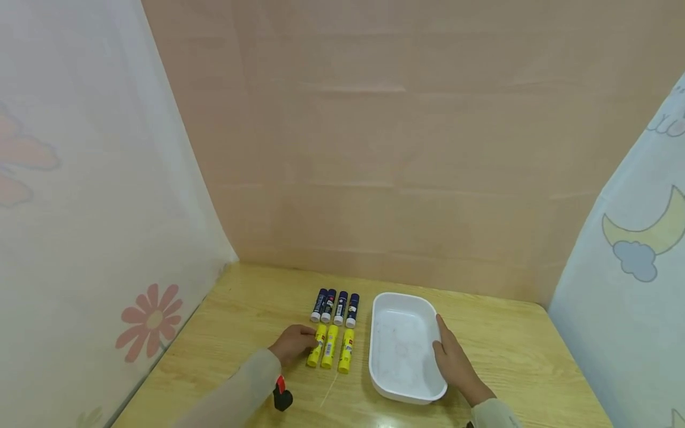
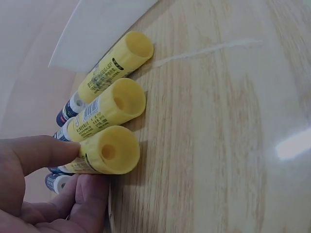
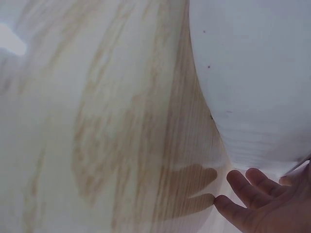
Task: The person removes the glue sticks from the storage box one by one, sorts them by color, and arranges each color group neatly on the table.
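Observation:
My left hand [image 1: 292, 343] pinches the leftmost yellow glue stick [image 2: 109, 153] between thumb and fingers as it lies on the table. To its right lie two more yellow glue sticks, a middle one [image 1: 329, 348] and a right one [image 1: 346, 352] set slightly apart. Just beyond them is a row of several navy glue sticks [image 1: 340, 308] with white ends towards me. My right hand [image 1: 455, 362] holds the right side of a white plastic tray [image 1: 404, 348], thumb at the rim and fingers along the outer wall. Nothing lies inside the tray.
The wood-grain table [image 1: 262, 303] ends at a brown paper-like backdrop [image 1: 374, 178]. Pale patterned sheets hang at the left [image 1: 134, 178] and right [image 1: 605, 297]. A small black and red object [image 1: 281, 397] shows by my left sleeve [image 1: 246, 380].

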Demonstrator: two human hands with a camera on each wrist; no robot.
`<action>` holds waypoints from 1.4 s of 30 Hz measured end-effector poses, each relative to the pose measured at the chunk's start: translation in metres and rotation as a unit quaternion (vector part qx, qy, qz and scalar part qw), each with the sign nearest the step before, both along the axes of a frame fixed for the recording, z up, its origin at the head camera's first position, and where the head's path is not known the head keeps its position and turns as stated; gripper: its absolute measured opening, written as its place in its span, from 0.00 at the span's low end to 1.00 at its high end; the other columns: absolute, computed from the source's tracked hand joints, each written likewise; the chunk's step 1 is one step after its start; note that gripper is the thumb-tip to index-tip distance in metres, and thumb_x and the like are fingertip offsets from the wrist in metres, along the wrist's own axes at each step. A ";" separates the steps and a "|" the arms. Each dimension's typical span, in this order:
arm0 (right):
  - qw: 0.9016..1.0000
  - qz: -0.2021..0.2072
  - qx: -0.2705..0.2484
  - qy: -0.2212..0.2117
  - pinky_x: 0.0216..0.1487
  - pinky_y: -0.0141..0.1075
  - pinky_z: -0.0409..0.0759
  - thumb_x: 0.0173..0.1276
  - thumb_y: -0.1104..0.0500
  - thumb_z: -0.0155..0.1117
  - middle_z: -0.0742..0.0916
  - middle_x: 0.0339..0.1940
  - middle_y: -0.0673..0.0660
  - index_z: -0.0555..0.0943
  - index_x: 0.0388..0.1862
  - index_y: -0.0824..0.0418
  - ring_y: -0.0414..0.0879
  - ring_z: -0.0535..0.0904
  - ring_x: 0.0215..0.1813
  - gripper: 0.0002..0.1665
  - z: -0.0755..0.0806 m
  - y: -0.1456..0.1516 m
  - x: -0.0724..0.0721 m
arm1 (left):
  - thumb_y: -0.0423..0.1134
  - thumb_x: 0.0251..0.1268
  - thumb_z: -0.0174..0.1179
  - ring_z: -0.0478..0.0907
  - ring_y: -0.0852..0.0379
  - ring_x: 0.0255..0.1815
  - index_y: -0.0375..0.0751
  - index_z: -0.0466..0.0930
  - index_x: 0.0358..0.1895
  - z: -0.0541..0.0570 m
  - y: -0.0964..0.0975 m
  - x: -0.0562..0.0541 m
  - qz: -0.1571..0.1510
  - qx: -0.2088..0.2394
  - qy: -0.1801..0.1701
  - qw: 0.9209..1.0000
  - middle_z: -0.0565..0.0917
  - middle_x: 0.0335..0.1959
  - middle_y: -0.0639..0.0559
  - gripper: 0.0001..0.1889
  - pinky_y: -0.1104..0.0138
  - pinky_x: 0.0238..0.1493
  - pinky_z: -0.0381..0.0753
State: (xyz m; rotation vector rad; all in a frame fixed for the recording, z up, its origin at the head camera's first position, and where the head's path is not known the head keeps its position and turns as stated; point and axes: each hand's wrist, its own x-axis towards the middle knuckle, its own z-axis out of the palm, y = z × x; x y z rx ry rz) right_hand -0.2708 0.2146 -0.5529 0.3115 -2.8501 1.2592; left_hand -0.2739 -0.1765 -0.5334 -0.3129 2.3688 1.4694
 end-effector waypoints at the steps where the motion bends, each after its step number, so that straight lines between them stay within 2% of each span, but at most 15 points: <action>1: 1.000 0.000 -0.001 0.002 0.69 0.62 0.50 0.75 0.68 0.39 0.52 0.76 0.74 0.40 0.77 0.70 0.71 0.48 0.74 0.36 0.000 0.000 0.000 | 0.35 0.61 0.63 0.77 0.51 0.44 0.31 0.77 0.57 0.000 0.001 0.000 -0.003 -0.006 0.004 1.000 0.80 0.48 0.44 0.21 0.55 0.51 0.79; 9: 1.000 0.003 -0.002 0.012 0.69 0.62 0.51 0.74 0.69 0.40 0.52 0.75 0.75 0.41 0.77 0.72 0.72 0.49 0.73 0.37 -0.001 -0.001 -0.001 | 0.31 0.58 0.65 0.76 0.53 0.40 0.30 0.76 0.55 0.002 0.007 -0.001 -0.015 -0.017 0.023 0.999 0.80 0.42 0.46 0.21 0.60 0.43 0.80; 19: 1.000 0.000 0.007 -0.004 0.69 0.61 0.51 0.75 0.68 0.38 0.51 0.76 0.74 0.39 0.78 0.70 0.71 0.48 0.74 0.37 0.001 -0.001 0.002 | 0.32 0.57 0.67 0.77 0.53 0.39 0.31 0.77 0.53 0.003 0.016 0.003 -0.019 -0.026 0.028 0.999 0.80 0.39 0.47 0.20 0.60 0.43 0.81; 35: 1.000 0.005 -0.005 0.009 0.69 0.62 0.51 0.75 0.68 0.41 0.53 0.75 0.75 0.42 0.77 0.71 0.71 0.49 0.73 0.36 -0.005 0.001 0.002 | 0.36 0.58 0.67 0.76 0.54 0.38 0.35 0.79 0.49 0.001 0.022 0.005 -0.030 -0.058 0.043 0.997 0.80 0.38 0.49 0.17 0.59 0.44 0.80; 37: 1.000 0.009 -0.005 0.005 0.68 0.63 0.53 0.78 0.64 0.40 0.54 0.75 0.75 0.42 0.77 0.71 0.72 0.50 0.73 0.35 -0.004 0.002 0.003 | 0.38 0.62 0.65 0.76 0.54 0.38 0.35 0.79 0.50 0.004 0.020 0.006 -0.033 -0.062 0.049 0.996 0.80 0.39 0.50 0.16 0.59 0.43 0.80; 39: 1.000 0.011 -0.006 0.000 0.66 0.63 0.59 0.81 0.58 0.39 0.58 0.73 0.76 0.43 0.77 0.72 0.74 0.56 0.71 0.35 -0.003 0.004 0.004 | 0.40 0.66 0.61 0.77 0.54 0.38 0.34 0.78 0.51 0.010 0.016 0.006 -0.036 -0.058 0.064 0.996 0.81 0.39 0.49 0.15 0.59 0.42 0.80; 42: 1.000 0.011 -0.003 0.011 0.60 0.63 0.70 0.82 0.49 0.36 0.63 0.69 0.76 0.44 0.77 0.72 0.74 0.65 0.66 0.37 0.003 0.010 0.002 | 0.43 0.72 0.56 0.79 0.52 0.41 0.34 0.77 0.54 0.024 0.009 0.002 -0.044 -0.050 0.105 0.992 0.81 0.42 0.49 0.17 0.60 0.41 0.81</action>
